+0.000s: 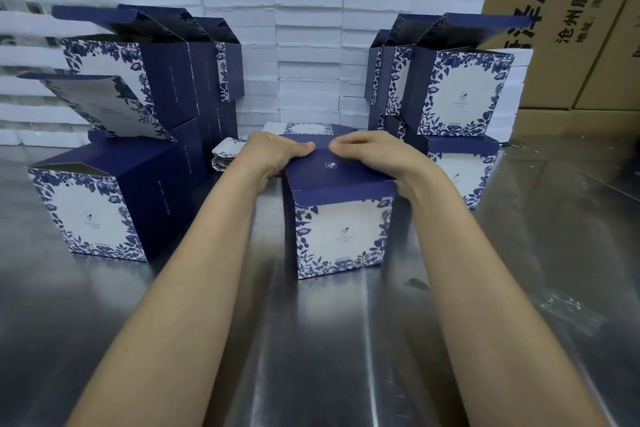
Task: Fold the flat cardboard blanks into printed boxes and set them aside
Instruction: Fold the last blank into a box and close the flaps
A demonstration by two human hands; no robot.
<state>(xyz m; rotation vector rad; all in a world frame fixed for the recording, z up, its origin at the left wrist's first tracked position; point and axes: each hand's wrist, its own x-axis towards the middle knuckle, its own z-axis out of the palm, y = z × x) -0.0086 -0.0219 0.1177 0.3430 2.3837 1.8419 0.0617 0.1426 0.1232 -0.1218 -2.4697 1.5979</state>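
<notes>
A blue-and-white floral printed box [341,236] stands upright on the metal table [311,340] in the centre. Its navy top lid lies nearly flat. My left hand [273,152] grips the lid's far left edge, thumb on top and fingers curled behind. My right hand [367,152] grips the far right part of the lid the same way. The two thumbs almost meet over the lid. Behind the box lies a stack of flat printed blanks [308,129], mostly hidden by my hands.
Folded boxes with raised lids stand stacked at the left [104,204] and at the right [460,94]. A wall of white foam trays [308,45] fills the back. Brown cartons [571,28] rise at the right. A clear plastic scrap [561,308] lies at the near right.
</notes>
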